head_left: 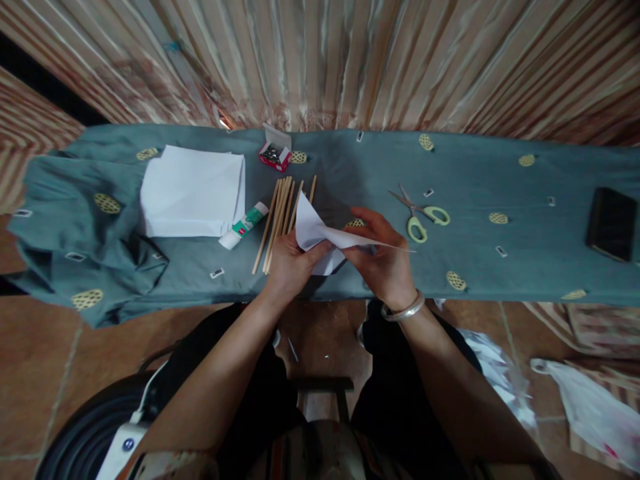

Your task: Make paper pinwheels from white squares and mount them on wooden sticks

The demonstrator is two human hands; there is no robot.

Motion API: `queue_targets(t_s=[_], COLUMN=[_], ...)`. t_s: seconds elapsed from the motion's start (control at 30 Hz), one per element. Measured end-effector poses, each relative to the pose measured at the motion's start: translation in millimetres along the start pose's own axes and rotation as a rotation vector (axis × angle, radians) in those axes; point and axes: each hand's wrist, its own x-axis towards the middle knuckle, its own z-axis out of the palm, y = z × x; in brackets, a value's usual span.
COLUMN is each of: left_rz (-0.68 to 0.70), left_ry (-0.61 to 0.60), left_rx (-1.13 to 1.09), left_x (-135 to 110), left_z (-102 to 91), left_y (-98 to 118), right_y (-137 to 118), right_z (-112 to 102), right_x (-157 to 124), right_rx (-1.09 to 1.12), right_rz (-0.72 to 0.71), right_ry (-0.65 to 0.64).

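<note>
Between my two hands, above the front part of the cloth-covered table, is a white sheet of paper [311,225] with its corners bent inward. My left hand [293,263] grips its left side, thumb pressed on the fold. On the other side my right hand [383,260], with a silver bangle at the wrist, pinches the paper by its right part. Several thin wooden sticks [277,223] lie just beyond my left hand, partly covered by it and the paper. A glue stick [244,226] rests left of them. Scissors [421,212] with green handles lie open to the right of my right hand.
A stack of white paper [195,190] lies on the left of the green cloth [480,180]. An open red box [275,152] of small metal pieces stands at the back. At the far right is a dark wallet-like object [612,223]. A power strip [123,448] sits at lower left.
</note>
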Motion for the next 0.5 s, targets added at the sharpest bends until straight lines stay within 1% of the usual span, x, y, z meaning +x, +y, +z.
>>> queue_targets(t_s=[0.3,0.5], left_rz=[0.015,0.008], left_ry=[-0.023,-0.038], left_rx=[0.002,-0.049], left_x=[-0.3,0.0], left_z=[-0.4,0.0], left_y=[-0.5,-3.4], right_y=[2.8,2.9], right_z=[-3.9,-4.4], right_x=[1.8,2.0], right_rx=[0.027,0.047], right_rz=[0.043,0.05], right_ry=[-0.059,-0.084])
